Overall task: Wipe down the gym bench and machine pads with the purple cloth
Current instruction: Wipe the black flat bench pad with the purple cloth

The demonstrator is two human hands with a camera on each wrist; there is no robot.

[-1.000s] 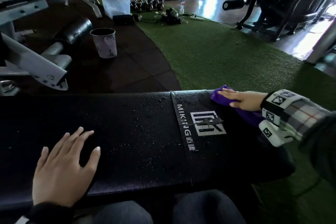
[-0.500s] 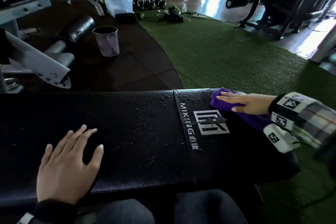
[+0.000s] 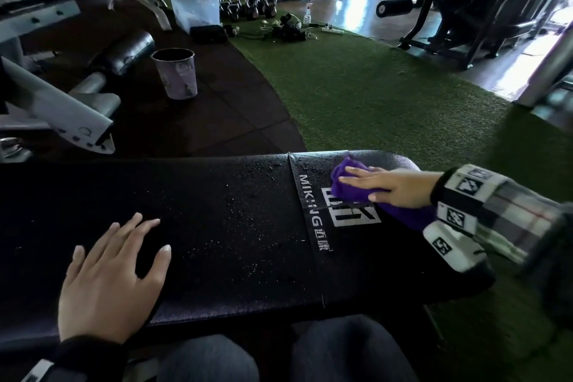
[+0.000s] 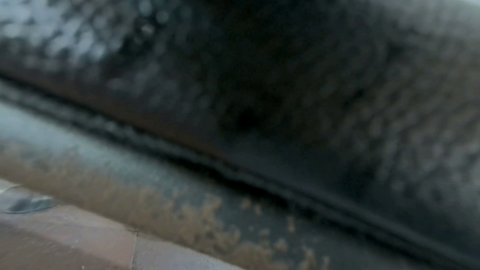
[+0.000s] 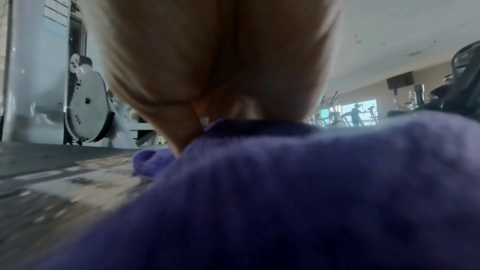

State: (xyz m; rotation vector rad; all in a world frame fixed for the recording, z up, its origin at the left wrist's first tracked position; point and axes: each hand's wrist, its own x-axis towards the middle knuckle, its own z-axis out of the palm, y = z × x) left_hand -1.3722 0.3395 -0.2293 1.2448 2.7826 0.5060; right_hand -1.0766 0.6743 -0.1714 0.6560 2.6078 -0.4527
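my right hand (image 3: 393,187), fingers (image 3: 356,177) straight and together, has slid the purple cloth (image 3: 350,189) inward onto the logo (image 3: 356,214) of the surface (image 3: 217,226), so droplets remain toward my left hand (image 3: 108,282), fingers spread flat.

"MIK::NG" on black bench pad (image 3: 217,226)

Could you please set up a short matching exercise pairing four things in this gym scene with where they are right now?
Things:
1. purple cloth
2. left hand
3. cup
4. kettlebells

Places:
A. flat on the bench, holding nothing
B. far back on the floor, beside a clear bin
C. under the right hand, on the bench logo
D. upright on the dark floor beyond the bench

Pairs: 1-C, 2-A, 3-D, 4-B
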